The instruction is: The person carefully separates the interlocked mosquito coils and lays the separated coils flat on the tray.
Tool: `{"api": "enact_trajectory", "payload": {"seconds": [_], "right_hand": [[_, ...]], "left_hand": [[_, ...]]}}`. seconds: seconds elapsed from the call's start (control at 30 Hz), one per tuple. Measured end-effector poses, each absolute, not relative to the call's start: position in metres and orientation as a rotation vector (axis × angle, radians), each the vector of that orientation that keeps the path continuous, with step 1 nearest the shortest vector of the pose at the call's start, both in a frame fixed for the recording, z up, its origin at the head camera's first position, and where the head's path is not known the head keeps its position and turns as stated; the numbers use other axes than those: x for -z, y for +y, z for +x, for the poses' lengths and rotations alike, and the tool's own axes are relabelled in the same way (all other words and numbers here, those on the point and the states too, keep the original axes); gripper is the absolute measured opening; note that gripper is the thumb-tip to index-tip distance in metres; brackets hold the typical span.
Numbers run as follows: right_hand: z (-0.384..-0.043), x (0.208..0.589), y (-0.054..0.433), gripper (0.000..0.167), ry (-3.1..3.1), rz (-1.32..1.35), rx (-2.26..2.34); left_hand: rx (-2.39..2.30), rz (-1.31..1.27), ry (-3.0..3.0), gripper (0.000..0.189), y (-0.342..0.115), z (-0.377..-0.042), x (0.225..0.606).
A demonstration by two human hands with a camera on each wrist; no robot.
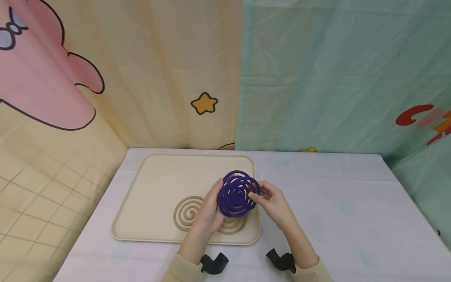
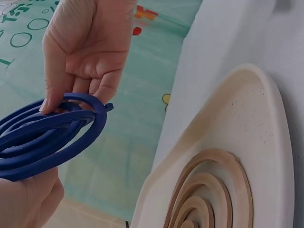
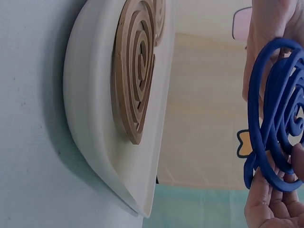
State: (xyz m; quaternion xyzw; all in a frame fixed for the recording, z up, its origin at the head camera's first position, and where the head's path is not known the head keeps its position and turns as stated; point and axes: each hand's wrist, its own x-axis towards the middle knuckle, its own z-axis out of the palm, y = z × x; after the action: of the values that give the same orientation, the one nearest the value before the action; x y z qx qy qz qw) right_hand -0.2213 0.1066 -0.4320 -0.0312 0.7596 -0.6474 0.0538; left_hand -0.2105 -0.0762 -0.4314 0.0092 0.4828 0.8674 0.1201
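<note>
Here both hands (image 1: 209, 211) (image 1: 275, 201) grip blue-purple coils (image 1: 235, 197), their jutting tip (image 2: 109, 107) seemingly visible only in wrist views.

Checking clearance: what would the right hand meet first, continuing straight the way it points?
First, the dark purple spiral coil the right hand pinches; beyond, probably the left hand, though depth's unclear.

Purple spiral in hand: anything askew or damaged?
The purple spiral looks askew: between the left hand and right hand its loops overlap and cross, unlike the flat brown spiral on the tray. No break visible; one piece or two, can't tell.
</note>
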Motion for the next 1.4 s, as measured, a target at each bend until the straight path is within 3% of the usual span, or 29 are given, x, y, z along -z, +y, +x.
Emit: {"api": "enact_trajectory", "payload": {"seconds": [0.23,0.77,1.03,1.13,1.4], "right_hand": [[-0.222,0.430,0.105,0.021,2.354,-0.022,1.994],[-0.219,0.433,0.103,0.035,2.325,0.071,2.247],[-0.211,0.438,0.095,0.034,3.018,-0.331,2.029],[-0.207,0.437,0.092,0.031,3.007,-0.402,1.934],[-0.205,0.429,0.087,0.041,2.598,-0.104,1.843]], "left_hand": [[-2.560,0.047,1.340,0.032,-0.073,-0.210,0.431],[-2.669,0.132,1.280,0.035,-0.060,-0.205,0.437],[-2.733,-0.002,1.311,0.034,-0.053,-0.201,0.435],[-2.734,0.011,1.380,0.030,-0.050,-0.199,0.436],[-2.637,0.191,1.711,0.045,-0.047,-0.192,0.442]]}}
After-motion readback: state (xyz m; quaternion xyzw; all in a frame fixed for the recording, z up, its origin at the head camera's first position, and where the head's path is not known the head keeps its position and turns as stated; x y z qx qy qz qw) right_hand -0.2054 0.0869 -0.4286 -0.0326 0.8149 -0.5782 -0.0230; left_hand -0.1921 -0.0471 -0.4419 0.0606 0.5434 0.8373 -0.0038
